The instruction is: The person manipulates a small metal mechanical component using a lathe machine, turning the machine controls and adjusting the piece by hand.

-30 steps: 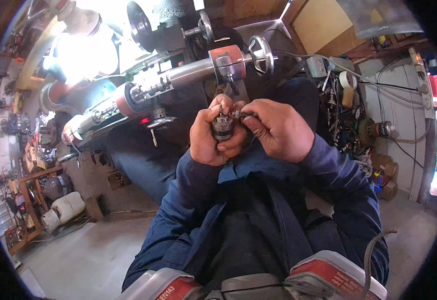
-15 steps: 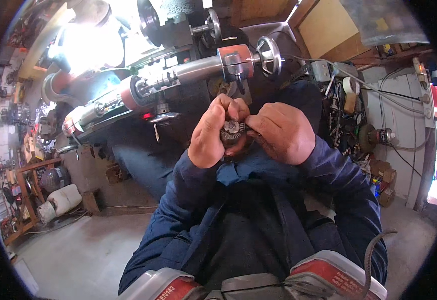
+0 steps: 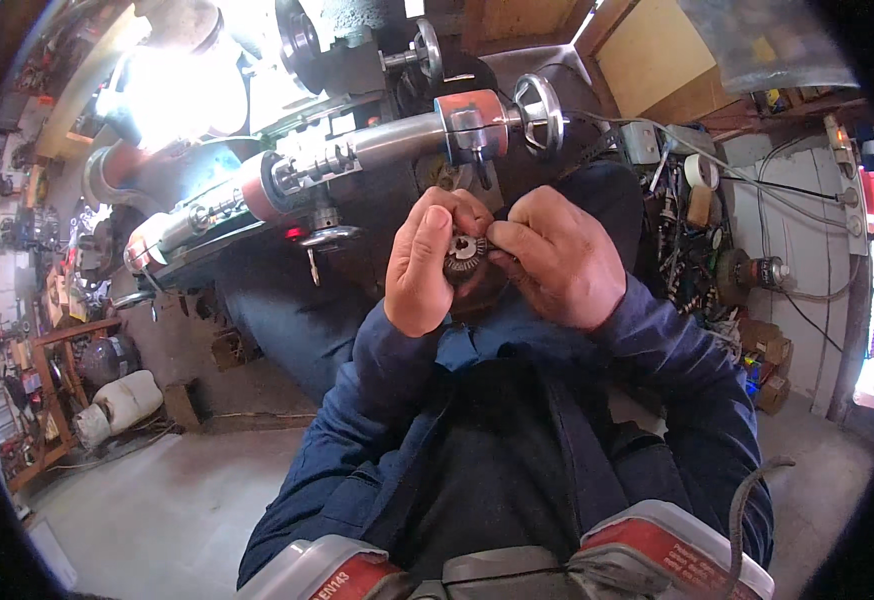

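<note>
Close in front of my chest, my left hand is wrapped round a small toothed metal gear. The gear's round, notched face is tilted up toward me, with teeth showing along its rim. On the gear's right side, my right hand is closed, thumb and forefinger pinched together near its edge. Whatever the right fingers pinch is too small or too hidden to tell. The gear's underside is covered by the fingers.
A lathe-like machine with a shiny shaft runs across beyond my hands, its handwheel at the right end. A smaller handwheel sits below it. Tools crowd the right; a white canister lies on the floor at left.
The gear has turned slightly in my left hand, and its face looks different. My left thumb now stands straighter beside it. My right hand has shifted slightly left, still at the gear's edge.
</note>
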A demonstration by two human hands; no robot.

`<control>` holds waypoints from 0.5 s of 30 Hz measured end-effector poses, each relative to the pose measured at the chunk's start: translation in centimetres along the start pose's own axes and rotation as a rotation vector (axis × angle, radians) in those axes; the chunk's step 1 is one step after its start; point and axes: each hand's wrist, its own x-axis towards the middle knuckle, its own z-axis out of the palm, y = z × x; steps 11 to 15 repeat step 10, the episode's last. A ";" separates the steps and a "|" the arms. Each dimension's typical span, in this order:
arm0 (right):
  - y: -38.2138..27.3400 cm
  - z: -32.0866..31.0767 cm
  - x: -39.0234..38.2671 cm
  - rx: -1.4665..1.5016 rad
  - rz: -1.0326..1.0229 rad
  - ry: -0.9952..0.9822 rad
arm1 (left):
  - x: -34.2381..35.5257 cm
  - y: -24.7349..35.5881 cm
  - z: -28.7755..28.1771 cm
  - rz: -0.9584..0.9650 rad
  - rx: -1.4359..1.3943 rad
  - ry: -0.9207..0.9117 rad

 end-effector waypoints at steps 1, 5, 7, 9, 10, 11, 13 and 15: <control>-0.1 -0.1 0.1 0.000 0.022 -0.007 | 0.0 0.0 0.0 0.001 -0.001 0.001; 0.3 0.3 -0.6 0.125 0.040 0.167 | 0.1 0.4 0.1 -0.032 -0.030 0.031; 0.9 0.6 -1.6 0.730 0.331 0.250 | 0.2 0.5 0.2 -0.056 -0.032 0.069; 2.1 1.4 -2.7 1.286 0.553 0.254 | 0.3 0.3 -0.2 -0.189 -0.334 -0.008; 2.9 2.1 -3.2 1.635 0.682 0.214 | 0.1 0.2 -0.2 -0.189 -0.340 -0.002; 2.9 2.1 -3.2 1.635 0.682 0.214 | 0.1 0.2 -0.2 -0.189 -0.340 -0.002; 2.9 2.1 -3.2 1.635 0.682 0.214 | 0.1 0.2 -0.2 -0.189 -0.340 -0.002; 2.9 2.1 -3.2 1.635 0.682 0.214 | 0.1 0.2 -0.2 -0.189 -0.340 -0.002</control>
